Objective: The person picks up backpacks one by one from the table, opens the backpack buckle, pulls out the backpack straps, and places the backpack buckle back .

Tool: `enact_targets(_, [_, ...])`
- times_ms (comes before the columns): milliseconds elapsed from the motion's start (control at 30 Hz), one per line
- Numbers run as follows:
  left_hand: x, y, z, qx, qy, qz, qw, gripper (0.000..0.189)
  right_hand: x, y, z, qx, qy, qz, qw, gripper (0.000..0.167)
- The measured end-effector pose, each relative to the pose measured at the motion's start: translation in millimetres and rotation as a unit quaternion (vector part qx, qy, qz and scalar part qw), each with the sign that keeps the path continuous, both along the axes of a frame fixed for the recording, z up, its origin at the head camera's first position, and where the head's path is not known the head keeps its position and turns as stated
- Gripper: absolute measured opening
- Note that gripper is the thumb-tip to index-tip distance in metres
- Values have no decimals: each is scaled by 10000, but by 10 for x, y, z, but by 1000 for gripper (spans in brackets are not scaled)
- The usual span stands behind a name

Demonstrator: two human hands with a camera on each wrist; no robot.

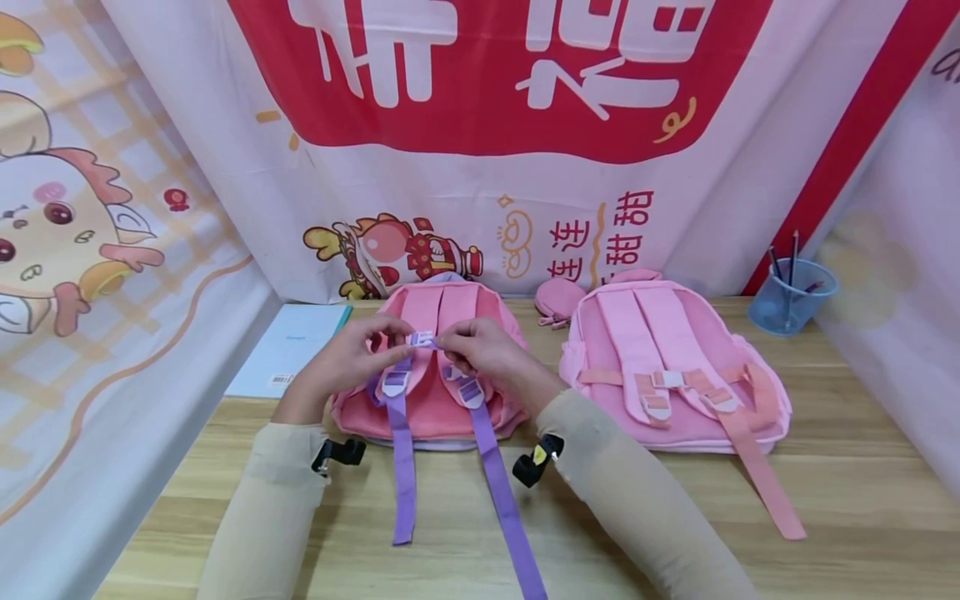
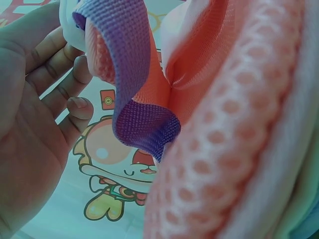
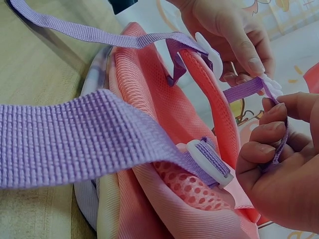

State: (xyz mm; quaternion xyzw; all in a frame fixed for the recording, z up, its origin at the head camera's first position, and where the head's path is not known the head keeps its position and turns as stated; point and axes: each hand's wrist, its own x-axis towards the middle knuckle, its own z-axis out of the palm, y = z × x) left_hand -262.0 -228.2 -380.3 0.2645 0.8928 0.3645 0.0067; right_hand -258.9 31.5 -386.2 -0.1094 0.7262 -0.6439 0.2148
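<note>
A coral-pink backpack [image 1: 442, 421] lies on the table with its shoulder straps up. Above those straps, both hands meet at a white chest buckle [image 1: 422, 339] on purple webbing. My left hand [image 1: 352, 358] pinches the buckle between thumb and fingers. From the other side my right hand [image 1: 491, 354] pinches the purple strap [image 3: 281, 144] at the buckle's end, the rest of its fingers curled around the webbing. Two long purple tails [image 1: 403, 487] hang from white adjusters [image 1: 395, 383] towards the front. In the left wrist view the buckle is hidden, while the left hand [image 2: 35, 119] shows beside purple webbing [image 2: 132, 64].
To the right lies a second pink backpack [image 1: 697, 325] with its chest buckle [image 1: 667, 379] fastened. A small round pink pouch [image 1: 558, 298] sits between the bags. At the back right stands a blue mesh cup [image 1: 791, 304] with pens; a light-blue notebook [image 1: 281, 350] lies left.
</note>
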Motion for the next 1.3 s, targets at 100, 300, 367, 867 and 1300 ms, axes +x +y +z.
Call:
enact_targets(100, [7, -12, -1, -2, -4, 4, 10000, 19, -6, -12, 1, -9, -90, -56, 9999, 29])
enact_targets(300, [11, -29, 0, 13, 21, 18, 10000, 19, -13, -38, -23, -18, -123, -215, 9997, 21])
enact_targets(367, [11, -29, 4, 15, 16, 25, 10000, 19, -16, -47, -32, 29, -52, -228, 9997, 21])
enact_targets(867, [13, -26, 15, 11, 66, -38, 10000, 19, -19, -101, -13, 279, 44, -168, 9995, 21])
enact_targets(1300, [17, -8, 33, 34, -36, -41, 10000, 20, -31, -135, -41, -117, -101, 24, 9999, 23])
